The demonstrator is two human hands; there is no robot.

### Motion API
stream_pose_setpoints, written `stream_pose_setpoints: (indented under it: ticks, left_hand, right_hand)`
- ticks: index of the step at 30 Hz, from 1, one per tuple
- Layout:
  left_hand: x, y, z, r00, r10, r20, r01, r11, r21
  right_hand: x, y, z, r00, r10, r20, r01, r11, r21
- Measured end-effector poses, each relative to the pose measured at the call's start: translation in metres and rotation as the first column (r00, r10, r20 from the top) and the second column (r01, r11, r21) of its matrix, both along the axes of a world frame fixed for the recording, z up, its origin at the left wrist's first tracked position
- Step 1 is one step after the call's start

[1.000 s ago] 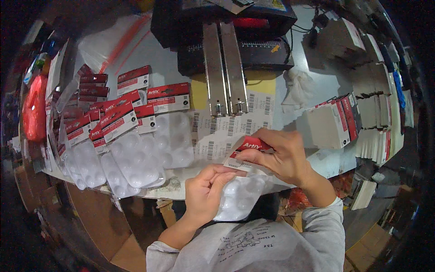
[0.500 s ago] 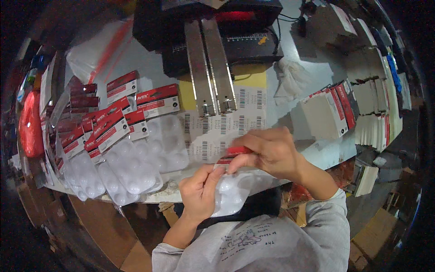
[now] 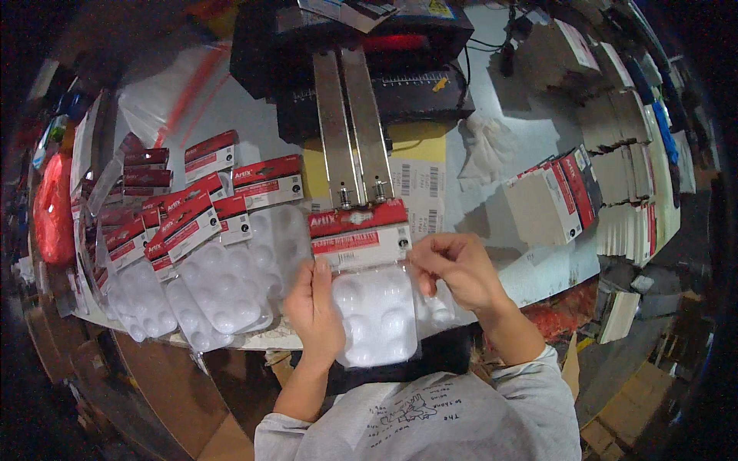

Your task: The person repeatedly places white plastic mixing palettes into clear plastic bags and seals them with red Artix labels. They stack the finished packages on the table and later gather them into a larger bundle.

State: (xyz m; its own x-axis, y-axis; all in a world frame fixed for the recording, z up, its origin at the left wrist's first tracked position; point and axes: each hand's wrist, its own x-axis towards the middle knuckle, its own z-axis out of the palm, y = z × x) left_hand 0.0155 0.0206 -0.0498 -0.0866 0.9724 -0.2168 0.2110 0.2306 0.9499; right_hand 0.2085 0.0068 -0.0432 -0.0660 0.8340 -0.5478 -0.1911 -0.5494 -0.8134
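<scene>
A white plastic paint palette (image 3: pixel 374 315) with round wells is topped by a red and white header card (image 3: pixel 358 242). It lies upright in front of me, below two metal rails. My left hand (image 3: pixel 315 311) grips its left edge, thumb on the front just below the card. At the card's lower right corner, the fingers of my right hand (image 3: pixel 453 269) are pinched together against the edge. Part of another clear or white moulded piece (image 3: pixel 440 309) shows under the right hand. Left of my hands, several carded palettes (image 3: pixel 223 284) lie overlapping.
A black machine (image 3: pixel 369 100) with metal rails (image 3: pixel 355 131) stands at the back centre, over barcode label sheets (image 3: pixel 421 188). To the right are a stack of header cards (image 3: pixel 550 200), more card stacks (image 3: pixel 623 177) and crumpled white plastic (image 3: pixel 486 146). A red bundle (image 3: pixel 55 207) sits far left.
The palette with its card has been raised and turned to face me flat, under the rail ends. My right hand has moved from the card's top to its right edge.
</scene>
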Motion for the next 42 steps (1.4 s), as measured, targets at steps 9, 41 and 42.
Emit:
stream_pose_setpoints:
  ticks: [9,41,42]
  left_hand:
    - [0.01,0.05,-0.022,1.0,-0.026,-0.002,0.026,0.994,0.107]
    - [0.031,-0.007,-0.026,0.658,-0.256,-0.708,0.526,0.829,0.189]
    - [0.03,-0.008,-0.024,0.719,-0.289,-0.632,0.521,0.826,0.215]
  right_hand:
    - [-0.018,0.032,-0.025,0.948,-0.278,-0.156,0.296,0.948,0.113]
    - [0.139,-0.008,0.033,-0.045,-0.413,0.91,0.056,0.908,0.415]
    - [0.129,-0.009,0.04,-0.138,-0.399,0.907,0.063,0.91,0.41]
